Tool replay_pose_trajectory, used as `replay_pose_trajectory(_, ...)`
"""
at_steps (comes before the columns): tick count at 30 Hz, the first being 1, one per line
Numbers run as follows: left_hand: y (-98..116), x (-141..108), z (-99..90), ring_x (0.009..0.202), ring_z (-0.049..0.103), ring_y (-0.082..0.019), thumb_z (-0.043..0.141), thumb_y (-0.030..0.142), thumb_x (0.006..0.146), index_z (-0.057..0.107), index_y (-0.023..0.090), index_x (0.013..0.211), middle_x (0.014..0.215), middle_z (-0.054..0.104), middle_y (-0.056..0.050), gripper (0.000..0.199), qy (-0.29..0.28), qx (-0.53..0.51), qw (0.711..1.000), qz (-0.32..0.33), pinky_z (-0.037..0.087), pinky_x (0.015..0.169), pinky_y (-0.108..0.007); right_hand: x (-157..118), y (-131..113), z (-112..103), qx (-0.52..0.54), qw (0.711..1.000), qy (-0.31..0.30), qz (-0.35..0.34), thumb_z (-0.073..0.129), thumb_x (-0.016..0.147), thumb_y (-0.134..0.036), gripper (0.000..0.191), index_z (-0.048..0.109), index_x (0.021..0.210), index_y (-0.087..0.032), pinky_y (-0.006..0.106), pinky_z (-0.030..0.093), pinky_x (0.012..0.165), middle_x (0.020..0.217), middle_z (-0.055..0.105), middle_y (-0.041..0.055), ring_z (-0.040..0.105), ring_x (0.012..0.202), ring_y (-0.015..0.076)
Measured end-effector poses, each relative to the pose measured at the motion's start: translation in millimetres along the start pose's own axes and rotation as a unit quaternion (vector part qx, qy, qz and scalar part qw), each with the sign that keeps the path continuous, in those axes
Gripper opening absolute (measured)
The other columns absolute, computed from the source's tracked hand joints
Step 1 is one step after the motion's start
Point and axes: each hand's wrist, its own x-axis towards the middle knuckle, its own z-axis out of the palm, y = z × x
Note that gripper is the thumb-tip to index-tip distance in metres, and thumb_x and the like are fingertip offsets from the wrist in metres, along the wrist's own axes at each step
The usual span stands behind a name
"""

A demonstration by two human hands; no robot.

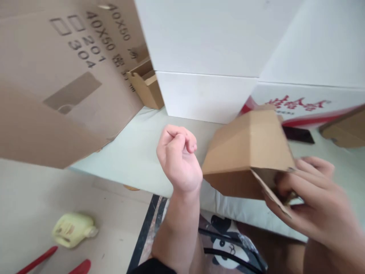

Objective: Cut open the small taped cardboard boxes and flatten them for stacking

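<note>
A small brown cardboard box [228, 156] is tilted over the pale cloth-covered surface, its end facing right and its flap partly raised. My right hand [310, 198] grips it at that open end, with fingers reaching inside the opening; the fingertips are hidden there. To the left of the box, my left hand [179, 160] is raised with its fingers curled in a fist, palm side showing. Nothing shows in that fist, and it stands close to the box's left side.
A large printed carton [74, 76] stands at the left, near white boxes [205, 95] at the back. A smaller open cardboard box [148, 87] sits between them. A dark flat object [298, 135] lies at right. On the floor are a yellow bottle [74, 230] and red handles [37, 260].
</note>
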Motion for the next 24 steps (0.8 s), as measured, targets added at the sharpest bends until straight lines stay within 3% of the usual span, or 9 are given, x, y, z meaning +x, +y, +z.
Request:
replay_pose_trajectory(5,-23,-18,24.4,0.07,0.056,-0.014,0.06,0.025,0.088,0.063,0.022,0.079,0.072,0.059,0.0,0.009,-0.221,0.165,0.961,0.026,0.049,0.07,-0.028,-7,5,-3,0.093,0.994,-0.033,0.048,0.061,0.088,-0.018,0.02,0.046,0.076,-0.022,0.04,0.033,0.096,0.069,0.053,-0.0045,0.054,0.072,0.0146)
replay_pose_trajectory(7,-26,-24,31.1,0.102,0.063,-0.02,0.066,0.029,0.087,0.071,0.023,0.098,0.105,0.068,-0.006,0.013,-0.36,0.271,0.892,0.029,0.054,0.093,-0.036,-12,5,1,0.143,0.986,-0.059,0.055,0.063,0.091,-0.019,0.016,0.053,0.078,-0.022,0.036,0.031,0.099,0.074,0.059,-0.0047,0.057,0.077,0.0138)
replay_pose_trajectory(9,-26,-28,36.9,0.134,0.052,-0.03,0.068,0.035,0.087,0.074,0.026,0.11,0.139,0.059,-0.011,0.025,-0.473,0.373,0.798,0.01,0.047,0.114,-0.049,-16,5,5,0.172,0.981,-0.067,0.058,0.065,0.09,-0.018,0.008,0.062,0.085,-0.023,0.036,0.028,0.105,0.084,0.069,-0.0039,0.06,0.088,0.0154)
replay_pose_trajectory(12,-23,-33,43.6,0.155,0.029,-0.037,0.064,0.038,0.091,0.079,0.027,0.107,0.162,0.039,-0.009,0.025,-0.535,0.463,0.706,-0.016,0.028,0.126,-0.062,-22,8,3,0.194,0.977,-0.065,0.054,0.067,0.09,-0.016,0.007,0.065,0.088,-0.023,0.036,0.025,0.108,0.093,0.075,-0.0032,0.061,0.099,0.0172)
replay_pose_trajectory(14,-21,-35,46.6,0.158,0.024,-0.038,0.062,0.034,0.091,0.08,0.025,0.093,0.164,0.037,-0.007,0.021,-0.54,0.468,0.7,-0.002,0.023,0.129,-0.063,-26,12,-4,0.205,0.974,-0.08,0.047,0.065,0.092,-0.018,0.01,0.063,0.083,-0.021,0.036,0.026,0.106,0.089,0.075,-0.0032,0.06,0.096,0.0165)
replay_pose_trajectory(16,-19,-36,48.3,0.154,0.034,-0.036,0.06,0.029,0.09,0.075,0.023,0.075,0.152,0.053,-0.008,0.022,-0.543,0.447,0.711,0.03,0.023,0.13,-0.061,-30,17,-13,0.203,0.973,-0.094,0.047,0.063,0.095,-0.021,0.016,0.061,0.079,-0.021,0.037,0.026,0.104,0.08,0.071,-0.0035,0.056,0.089,0.0157)
replay_pose_trajectory(19,-14,-38,47.8,0.126,0.062,-0.029,0.057,0.022,0.089,0.063,0.022,0.058,0.101,0.072,-0.008,0.032,-0.531,0.418,0.731,0.091,0.035,0.125,-0.056,-36,20,-27,0.189,0.973,-0.113,0.067,0.064,0.095,-0.028,0.029,0.058,0.068,-0.019,0.039,0.027,0.102,0.066,0.059,-0.0043,0.049,0.078,0.0146)
replay_pose_trajectory(22,-6,-41,43.1,0.081,0.069,-0.021,0.057,0.019,0.091,0.059,0.022,0.053,0.064,0.063,-0.002,0.038,-0.513,0.402,0.75,0.115,0.056,0.094,-0.042,-38,14,-36,0.218,0.958,-0.175,0.06,0.069,0.089,-0.024,0.032,0.055,0.061,-0.019,0.041,0.025,0.104,0.063,0.053,-0.005,0.047,0.078,0.0146)
replay_pose_trajectory(24,-2,-42,38.7,0.06,0.061,-0.016,0.057,0.018,0.092,0.058,0.021,0.052,0.056,0.06,0.0,0.04,-0.491,0.403,0.766,0.099,0.051,0.066,-0.033,-36,6,-39,0.243,0.943,-0.224,0.033,0.071,0.086,-0.021,0.031,0.053,0.061,-0.019,0.042,0.025,0.104,0.065,0.055,-0.0052,0.047,0.079,0.0151)
